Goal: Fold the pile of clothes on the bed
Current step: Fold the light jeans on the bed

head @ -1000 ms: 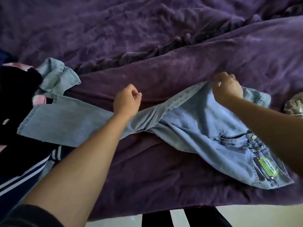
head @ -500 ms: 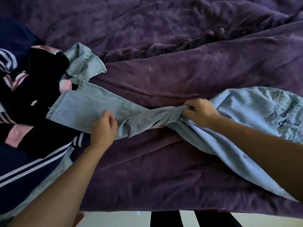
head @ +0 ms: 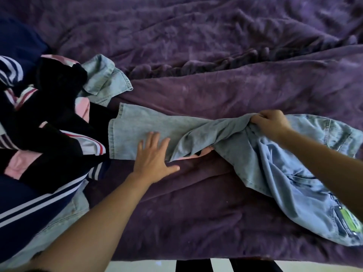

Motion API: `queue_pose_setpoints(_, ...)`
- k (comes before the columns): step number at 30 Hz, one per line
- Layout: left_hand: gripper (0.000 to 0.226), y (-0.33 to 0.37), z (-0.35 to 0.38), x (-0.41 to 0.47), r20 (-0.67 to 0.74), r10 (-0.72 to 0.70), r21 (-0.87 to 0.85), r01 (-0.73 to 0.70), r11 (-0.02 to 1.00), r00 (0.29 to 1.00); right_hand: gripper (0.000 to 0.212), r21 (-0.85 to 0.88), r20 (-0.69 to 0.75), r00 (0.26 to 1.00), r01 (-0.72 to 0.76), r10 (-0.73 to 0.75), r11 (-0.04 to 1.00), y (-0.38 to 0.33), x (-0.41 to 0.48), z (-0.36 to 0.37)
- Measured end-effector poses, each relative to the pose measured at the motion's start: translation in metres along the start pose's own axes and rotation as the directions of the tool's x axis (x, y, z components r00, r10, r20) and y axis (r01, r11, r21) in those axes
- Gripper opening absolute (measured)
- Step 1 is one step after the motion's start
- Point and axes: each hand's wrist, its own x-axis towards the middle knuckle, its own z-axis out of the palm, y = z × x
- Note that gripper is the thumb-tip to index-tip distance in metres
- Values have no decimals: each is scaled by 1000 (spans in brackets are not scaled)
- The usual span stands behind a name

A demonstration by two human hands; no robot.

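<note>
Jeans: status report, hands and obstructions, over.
Left hand flat on jeans leg. Right hand grips bunched denim. Leg twisted, unfolded. Pile beside hem.

Two hands (head: 154, 157) (head: 270, 123), one jeans (head: 141, 124), one pile (head: 51, 118).

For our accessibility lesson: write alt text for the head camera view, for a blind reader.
A left hand presses flat on a leg of light blue denim jeans lying on a purple bedspread, while the right hand grips their bunched fabric. A pile of dark, striped clothes lies to the left.
</note>
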Motion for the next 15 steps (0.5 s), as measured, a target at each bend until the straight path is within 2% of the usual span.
queue_pose_setpoints(1,104,4,4,3,70,-27,96,20,995,997,29,-32,-19,999,39,-40,999,4,0,2)
queue_pose_setpoints(3,107,9,14,12,95,-84,186,65,980,992,19,-64,-58,993,98,-101,993,6,-2,4)
queue_pose_setpoints(4,98,9,15,17,79,-109,202,91,975,991,12,-64,-73,987,137,-142,988,3,-6,6)
queue_pose_setpoints(6,64,3,9,25,29,-145,220,136,966,989,24,-71,-71,968,237,-242,969,-2,-13,13)
queue_pose_setpoints(7,47,-2,5,30,5,-153,173,150,973,988,29,-93,-55,959,271,-277,958,-4,-16,16)
queue_pose_setpoints(9,31,-5,-8,40,-19,-163,-58,162,985,986,23,-110,-64,953,290,-298,951,-2,-19,13)
queue_pose_setpoints(10,28,-4,-21,44,-19,-182,-245,172,954,983,19,-85,-97,959,259,-267,962,3,-18,6)
queue_pose_setpoints(12,16,-13,-46,45,7,-253,-586,209,783,967,26,14,-142,971,197,-194,980,7,-13,4)
queue_pose_setpoints(13,14,-18,-55,43,21,-261,-675,207,708,965,30,72,-155,975,174,-161,982,10,-10,1)
queue_pose_setpoints(15,24,-27,-73,37,82,-253,-765,224,604,964,35,109,-128,982,151,-137,983,15,-8,-3)
